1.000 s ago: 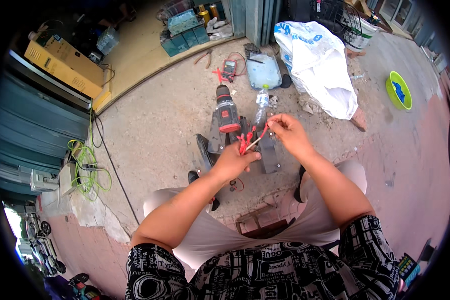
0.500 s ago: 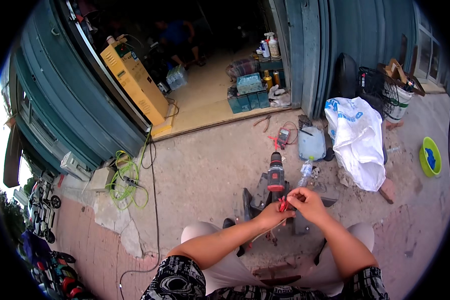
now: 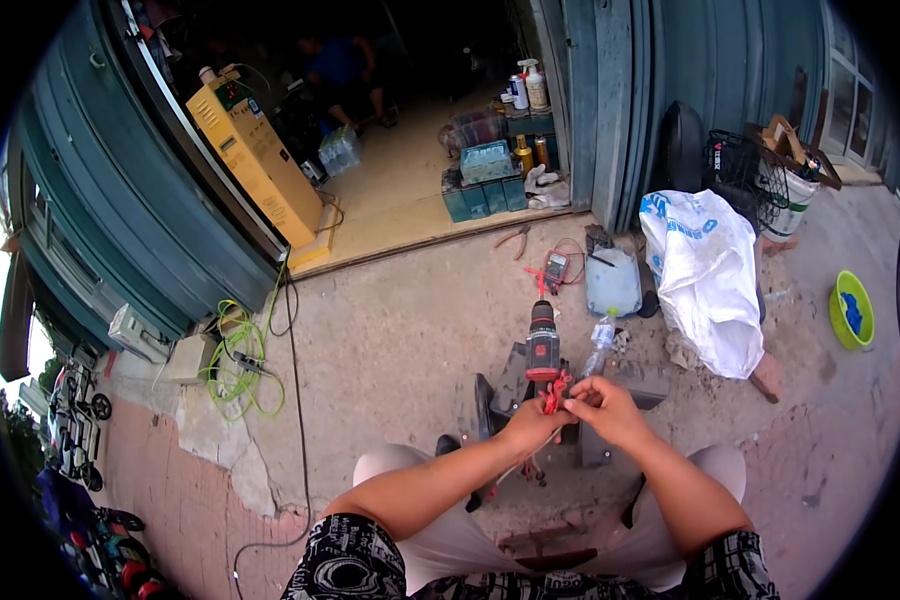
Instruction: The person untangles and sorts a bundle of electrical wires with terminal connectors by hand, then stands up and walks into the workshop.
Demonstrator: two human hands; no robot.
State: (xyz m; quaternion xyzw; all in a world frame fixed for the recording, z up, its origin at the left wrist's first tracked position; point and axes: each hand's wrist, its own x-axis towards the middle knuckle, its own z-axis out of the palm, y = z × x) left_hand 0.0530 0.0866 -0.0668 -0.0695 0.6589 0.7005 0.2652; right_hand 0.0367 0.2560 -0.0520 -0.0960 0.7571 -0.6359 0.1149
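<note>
My left hand [image 3: 532,428] is closed round a bundle of red wires [image 3: 556,392], with a thin pale cable [image 3: 518,463] trailing below it. My right hand [image 3: 610,410] meets it from the right, thumb and forefinger pinched at the same wires. The exact join between the fingertips is too small to make out. Just beyond my hands, a cordless drill [image 3: 542,352] in black and red points away from me. It rests over a dark frame-like piece [image 3: 510,378] on the ground between my knees.
Beyond the drill lie a clear plastic bottle [image 3: 599,345], a multimeter [image 3: 555,268], pliers [image 3: 513,240] and a pale jug [image 3: 613,283]. A white sack [image 3: 705,280] and green basin [image 3: 851,312] are to the right. Green cable [image 3: 240,365] coils at left. A person [image 3: 340,75] sits inside the doorway.
The view has shifted slightly, so the surroundings sit a little further left and higher. More of the red wires shows above my left hand. Both hands stay together at the wires.
</note>
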